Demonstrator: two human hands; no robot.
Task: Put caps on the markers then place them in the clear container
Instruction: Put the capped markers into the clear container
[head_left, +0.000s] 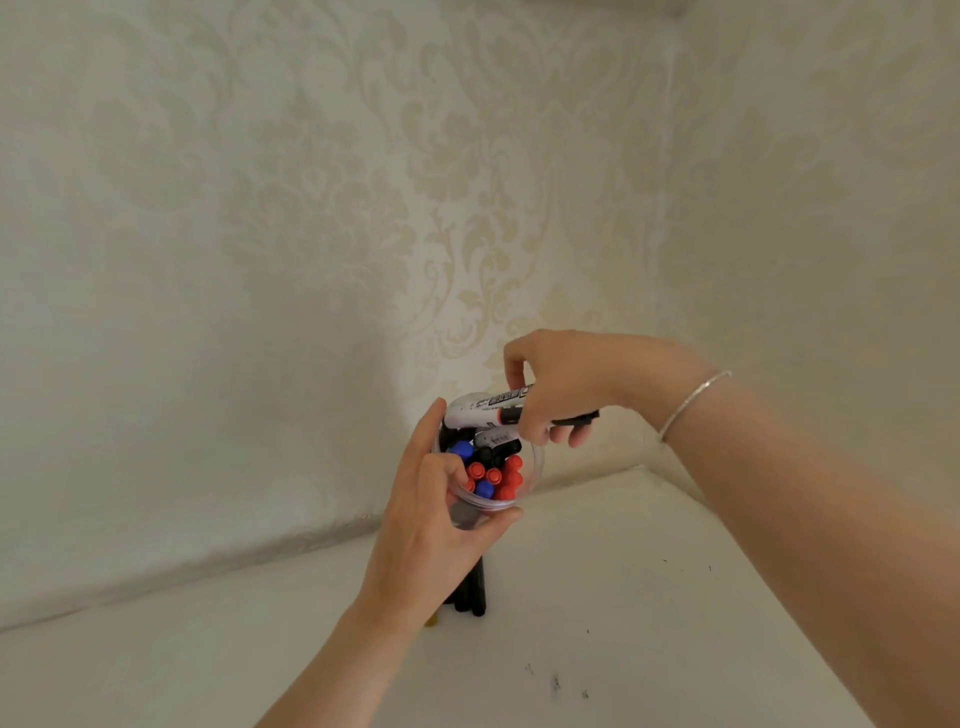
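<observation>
In the head view, a clear container (524, 486) is held above a white worktop (597, 597) in a corner lined with cream damask wallpaper (311, 208). The left hand (431, 525) is curled round the container's near side, thumb at the lower rim and fingers hooked over the far-left rim, so its grip is closed on the container. Inside it, capped markers are packed upright, their red caps (493, 475), blue caps (484, 488) and black caps (488, 455) facing up. The right hand (561, 384) is held over the container's far rim, its grip pinched on a white-barrelled marker (488, 408) lying nearly level across the opening; a black end (582, 418) shows past the fingers to the right. A silver bracelet (693, 405) is worn on the right wrist. Dark marker barrels (475, 592) are seen below the left hand, reaching down to the worktop, where small dark specks (556, 683) are scattered.
</observation>
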